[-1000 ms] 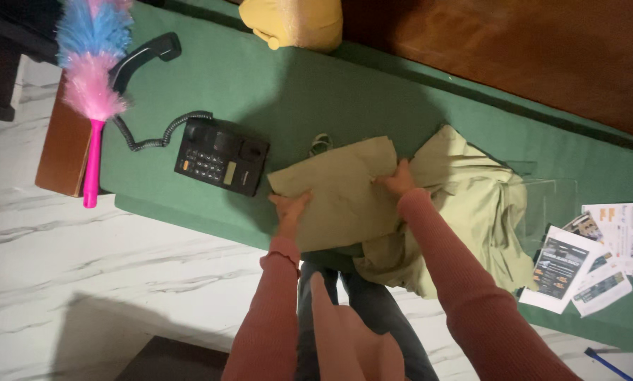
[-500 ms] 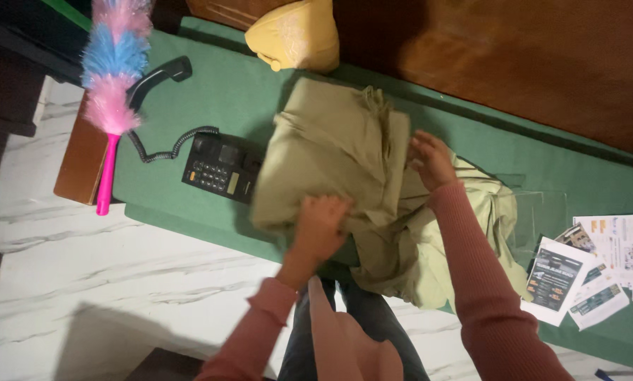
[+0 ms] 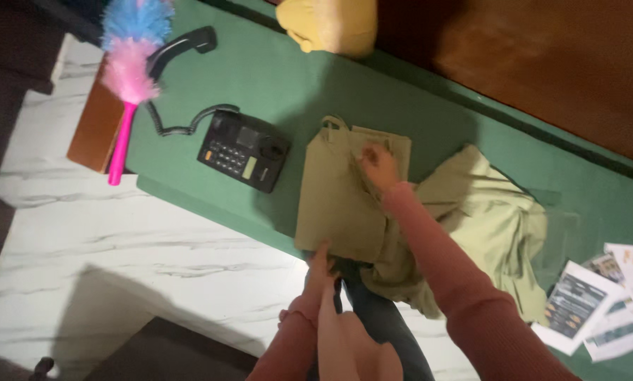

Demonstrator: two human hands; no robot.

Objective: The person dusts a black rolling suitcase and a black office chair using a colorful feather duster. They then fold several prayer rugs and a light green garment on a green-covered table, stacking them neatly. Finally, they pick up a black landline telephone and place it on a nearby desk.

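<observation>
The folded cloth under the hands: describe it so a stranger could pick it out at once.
On the green table, right of the black telephone, lies the folded olive cloth, flat and rectangular. The right hand presses its top, the left hand its near edge. Unlike the crumpled paler fabric beside it, it lies smooth.

I see my right hand pressed flat on a folded olive-green garment lying on the green table. My left hand pinches the garment's near edge, where it hangs over the table's rim. Past the right fingers, to their right, the rest of the cloth lies bunched. Left of both sets of fingers sits a black telephone, its handset off the cradle, with a pink and blue feather duster beyond it.
</observation>
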